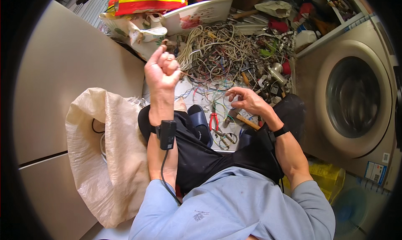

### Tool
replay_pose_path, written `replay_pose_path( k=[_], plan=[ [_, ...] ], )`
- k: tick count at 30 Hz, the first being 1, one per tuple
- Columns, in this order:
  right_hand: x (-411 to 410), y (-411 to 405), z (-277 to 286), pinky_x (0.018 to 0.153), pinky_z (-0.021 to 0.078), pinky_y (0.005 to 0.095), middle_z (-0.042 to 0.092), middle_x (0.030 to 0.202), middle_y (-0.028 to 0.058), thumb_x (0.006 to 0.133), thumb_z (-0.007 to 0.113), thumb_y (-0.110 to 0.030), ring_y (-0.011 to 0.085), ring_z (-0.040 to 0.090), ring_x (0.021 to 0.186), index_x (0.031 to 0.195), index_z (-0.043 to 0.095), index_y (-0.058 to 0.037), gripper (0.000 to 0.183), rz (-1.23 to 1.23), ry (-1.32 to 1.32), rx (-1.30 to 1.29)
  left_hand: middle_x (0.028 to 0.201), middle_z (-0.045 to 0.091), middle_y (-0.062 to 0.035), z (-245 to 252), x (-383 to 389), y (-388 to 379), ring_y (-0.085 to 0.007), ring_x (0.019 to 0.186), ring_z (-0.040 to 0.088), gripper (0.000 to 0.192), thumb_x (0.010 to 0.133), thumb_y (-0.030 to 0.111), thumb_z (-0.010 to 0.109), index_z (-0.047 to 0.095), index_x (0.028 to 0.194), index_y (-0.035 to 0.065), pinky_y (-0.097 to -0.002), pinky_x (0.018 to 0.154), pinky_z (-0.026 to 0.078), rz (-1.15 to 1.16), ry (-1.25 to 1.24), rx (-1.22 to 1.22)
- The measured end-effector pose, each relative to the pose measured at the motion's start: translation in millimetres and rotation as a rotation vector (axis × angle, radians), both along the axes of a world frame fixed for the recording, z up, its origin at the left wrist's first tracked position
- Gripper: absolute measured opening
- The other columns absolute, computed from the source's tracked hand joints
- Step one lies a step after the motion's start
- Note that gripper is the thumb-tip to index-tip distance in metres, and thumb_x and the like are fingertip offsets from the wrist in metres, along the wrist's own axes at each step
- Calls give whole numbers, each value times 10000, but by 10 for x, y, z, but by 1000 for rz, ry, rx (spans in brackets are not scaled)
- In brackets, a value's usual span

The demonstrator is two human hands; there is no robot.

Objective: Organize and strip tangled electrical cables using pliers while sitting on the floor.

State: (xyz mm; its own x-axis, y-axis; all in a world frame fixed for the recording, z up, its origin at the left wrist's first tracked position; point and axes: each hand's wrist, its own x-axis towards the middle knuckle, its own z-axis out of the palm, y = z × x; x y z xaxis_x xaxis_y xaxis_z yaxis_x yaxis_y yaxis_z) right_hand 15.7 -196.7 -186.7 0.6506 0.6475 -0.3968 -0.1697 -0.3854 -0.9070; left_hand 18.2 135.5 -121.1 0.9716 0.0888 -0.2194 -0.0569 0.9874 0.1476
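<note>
My left hand (163, 67) is raised palm up with curled fingers, left of a large tangle of electrical wires and cables (216, 51); a small brownish thing shows at its fingertip, and whether it is held is unclear. My right hand (249, 101) hovers with bent fingers over the near edge of the tangle, above a hammer (248, 121); thin wires pass by its fingertips, and a grip on them cannot be made out. Red-handled pliers (214, 121) lie on the white floor between my feet, with scissors (225, 139) nearer to me.
An open woven sack (125, 164) stands at my left beside a large smooth panelled cabinet (78, 67). A front-loading washing machine (309, 114) is at the right. Behind the wires are a white plastic tub (204, 15), a red and yellow bag (147, 1) and metal scraps (276, 75).
</note>
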Motion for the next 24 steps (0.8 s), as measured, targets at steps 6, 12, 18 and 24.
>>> replay_pose_path(
  k=[6,12,18,24],
  plan=[
    [104,-226,-251,785,537,307,694,914,33,955,729,-70,135,637,850,1049,722,-2,116,-45,-381,-79,586,284,72,137,41,-48,-64,490,193,55,1023,65,621,636,1004,15,-260,418,143,209,143,215],
    [177,-166,-173,726,538,328,731,856,75,948,728,-100,144,656,771,1050,707,7,150,-77,-211,-42,692,604,20,75,-19,-486,-60,554,555,82,1003,109,669,682,955,43,-223,459,447,155,114,1292],
    [184,49,237,699,548,336,748,892,110,911,752,-113,155,687,801,1056,686,3,197,-86,-165,-16,869,727,-66,-374,-83,-1146,-113,766,687,207,1032,187,589,682,994,5,-270,629,580,-376,-45,1620],
    [201,21,572,765,565,308,742,1167,115,893,809,-197,168,693,924,1273,661,6,455,-146,-102,74,721,563,38,-300,-200,-1271,-46,607,457,163,1050,166,604,649,947,48,-226,529,359,-385,-51,1357]
  ],
)
